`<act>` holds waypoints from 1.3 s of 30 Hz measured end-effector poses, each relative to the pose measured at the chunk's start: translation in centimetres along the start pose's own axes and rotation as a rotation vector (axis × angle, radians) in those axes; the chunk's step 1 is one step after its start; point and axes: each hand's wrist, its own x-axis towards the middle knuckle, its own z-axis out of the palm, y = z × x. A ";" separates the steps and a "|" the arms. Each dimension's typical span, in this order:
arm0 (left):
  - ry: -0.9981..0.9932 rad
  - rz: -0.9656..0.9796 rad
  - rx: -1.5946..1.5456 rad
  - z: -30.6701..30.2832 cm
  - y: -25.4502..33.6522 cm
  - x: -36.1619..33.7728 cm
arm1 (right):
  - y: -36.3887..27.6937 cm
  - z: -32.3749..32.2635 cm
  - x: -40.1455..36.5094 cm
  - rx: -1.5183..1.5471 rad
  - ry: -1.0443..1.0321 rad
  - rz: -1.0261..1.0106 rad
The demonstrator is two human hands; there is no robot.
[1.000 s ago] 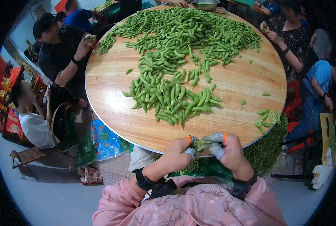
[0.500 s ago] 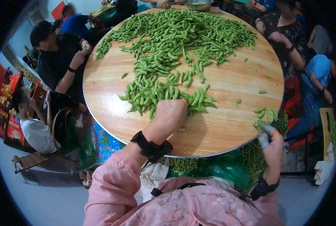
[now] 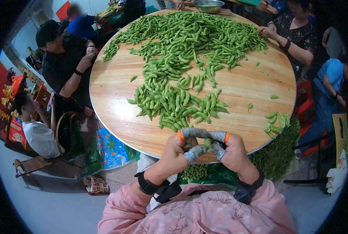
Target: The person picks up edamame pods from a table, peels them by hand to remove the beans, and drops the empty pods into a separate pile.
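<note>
My left hand (image 3: 178, 150) and my right hand (image 3: 230, 150) meet at the table's near edge, with grey and orange coverings on some fingers. Between their fingertips shows a small green bean pod (image 3: 208, 142), mostly hidden. The right fingers are pinched on it; the left thumb and finger are bent close by, and what they grip is hidden. Just beyond my hands lies the near end of a large heap of green pods (image 3: 181, 70) on the round wooden table (image 3: 115, 89). A few pale, flattened pods (image 3: 275, 123) lie near the right edge.
A metal bowl (image 3: 208, 5) stands at the far edge. People sit around the table, one with hands at the heap's right side. Below the near edge are a pile of shelled beans (image 3: 192, 172), green plastic and a heap of green scraps (image 3: 281, 156).
My left hand has drawn back from the pods toward me. My right hand has come in from the right edge to meet it. The co-worker at right has reached to the heap.
</note>
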 end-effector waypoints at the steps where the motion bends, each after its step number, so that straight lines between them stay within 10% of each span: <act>1: 0.000 0.000 -0.007 -0.2 -0.1 -0.1 | -0.4 -0.2 -0.2 -0.232 0.098 -0.053; 3: -0.062 -0.452 -0.402 -1.0 -0.2 -0.5 | -0.7 -0.6 -0.4 -0.464 0.193 -0.105; 8: -0.127 -0.807 -0.583 -0.2 0.9 -0.1 | -1.5 -0.5 -0.2 -0.810 0.191 -0.303; 11: -0.236 -0.760 -0.628 -0.7 0.1 -0.1 | -1.7 -0.3 -0.8 -0.326 0.309 0.038; 13: -0.127 -0.142 0.172 -0.2 -0.4 -0.6 | -0.9 -0.8 -1.3 -0.114 0.253 0.109; 19: -0.116 0.246 0.911 0.1 -1.2 -1.3 | -0.8 -0.6 -2.2 0.426 0.045 0.318; 35: -0.129 0.425 1.188 0.5 -1.7 -1.6 | 0.1 0.2 -2.1 0.431 0.156 0.315; 39: -0.088 0.224 0.992 0.8 -2.0 -2.0 | 1.2 0.1 -2.1 0.388 0.095 0.248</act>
